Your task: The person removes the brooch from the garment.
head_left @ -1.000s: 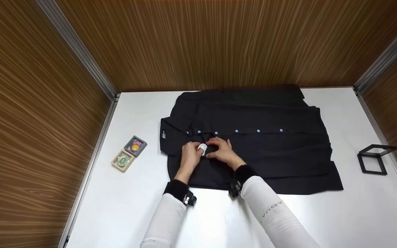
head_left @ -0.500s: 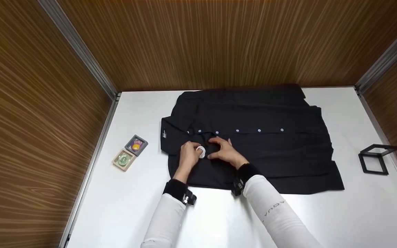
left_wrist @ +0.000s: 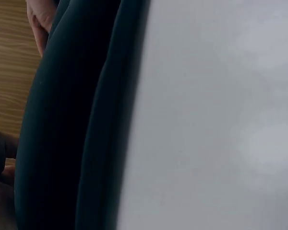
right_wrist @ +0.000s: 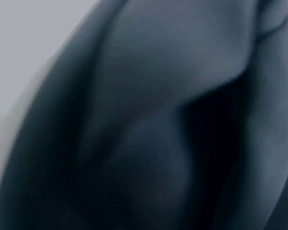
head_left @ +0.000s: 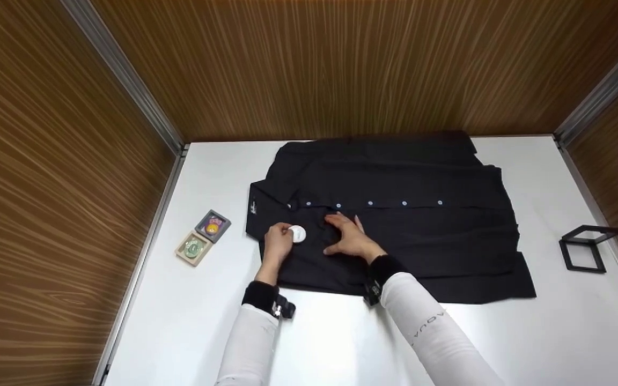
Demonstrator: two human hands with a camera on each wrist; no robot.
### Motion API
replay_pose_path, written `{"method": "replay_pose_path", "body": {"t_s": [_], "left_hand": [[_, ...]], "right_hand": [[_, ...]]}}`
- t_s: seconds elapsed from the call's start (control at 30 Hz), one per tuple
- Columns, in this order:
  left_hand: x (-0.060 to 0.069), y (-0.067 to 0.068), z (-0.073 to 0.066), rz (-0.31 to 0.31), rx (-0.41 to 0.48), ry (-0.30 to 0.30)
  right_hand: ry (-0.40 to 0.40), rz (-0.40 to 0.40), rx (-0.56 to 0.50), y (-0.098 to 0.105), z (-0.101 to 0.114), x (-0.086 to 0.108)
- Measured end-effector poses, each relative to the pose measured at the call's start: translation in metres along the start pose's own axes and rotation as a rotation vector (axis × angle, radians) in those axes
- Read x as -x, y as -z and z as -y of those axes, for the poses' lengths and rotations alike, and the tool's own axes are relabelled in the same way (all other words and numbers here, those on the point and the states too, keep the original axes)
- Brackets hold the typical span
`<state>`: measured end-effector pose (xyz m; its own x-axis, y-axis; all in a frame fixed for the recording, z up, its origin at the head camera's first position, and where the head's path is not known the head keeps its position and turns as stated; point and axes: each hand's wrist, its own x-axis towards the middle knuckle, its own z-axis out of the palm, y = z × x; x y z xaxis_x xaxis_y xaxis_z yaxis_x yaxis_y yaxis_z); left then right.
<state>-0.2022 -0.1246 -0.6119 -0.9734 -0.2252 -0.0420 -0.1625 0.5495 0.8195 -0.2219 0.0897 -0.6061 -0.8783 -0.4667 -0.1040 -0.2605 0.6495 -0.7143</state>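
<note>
A black buttoned shirt (head_left: 448, 241) lies spread on the table with its collar to the left in the head view. Over its chest, just below the row of pale buttons, my left hand (head_left: 278, 244) pinches a round white badge (head_left: 298, 234) at its left edge. To the right of the badge, my right hand (head_left: 353, 238) rests on the shirt front, thumb and fingers spread apart with nothing seen between them. Dark cloth (right_wrist: 158, 120) fills most of the right wrist view. In the left wrist view, only part of a hand (left_wrist: 2, 182) shows beside dark cloth.
Left of the shirt lie a grey square tray (head_left: 222, 234) with a purple and yellow piece and a wooden tray (head_left: 195, 262) with a green round piece. A black hinged frame (head_left: 582, 268) stands at the right. Wood-grain panels (head_left: 330, 69) enclose the white table (head_left: 319, 343).
My left hand has moved left with the badge, away from my right hand, and the badge's white face now shows more fully. The right hand has hardly moved; its fingers are spread a little wider.
</note>
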Motion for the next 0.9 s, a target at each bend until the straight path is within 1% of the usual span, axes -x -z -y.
{"method": "replay_pose_path", "body": {"t_s": [0.1,0.17,0.23,0.33,0.47,0.73,0.9], "left_hand": [[-0.004,0.007,0.005,-0.027,0.013,0.020],[-0.006,0.011,0.008,-0.037,0.037,0.041],[-0.008,0.014,0.011,-0.040,0.058,0.060],[-0.009,0.017,0.014,-0.039,0.068,0.072],[-0.010,0.020,0.017,-0.035,0.059,0.069],[-0.008,0.027,0.019,-0.022,0.122,0.101],[-0.006,0.029,0.019,-0.019,0.160,0.125]], "right_hand": [[0.027,0.028,0.132,-0.003,0.002,-0.002],[0.035,0.039,0.183,-0.004,0.002,-0.003],[0.032,0.049,0.206,-0.005,0.003,-0.005],[0.020,0.070,0.225,-0.004,0.002,-0.009],[0.013,0.091,0.241,-0.003,0.003,-0.013],[0.039,0.081,0.220,-0.004,0.003,-0.017],[0.054,0.065,0.199,-0.007,0.003,-0.016]]}}
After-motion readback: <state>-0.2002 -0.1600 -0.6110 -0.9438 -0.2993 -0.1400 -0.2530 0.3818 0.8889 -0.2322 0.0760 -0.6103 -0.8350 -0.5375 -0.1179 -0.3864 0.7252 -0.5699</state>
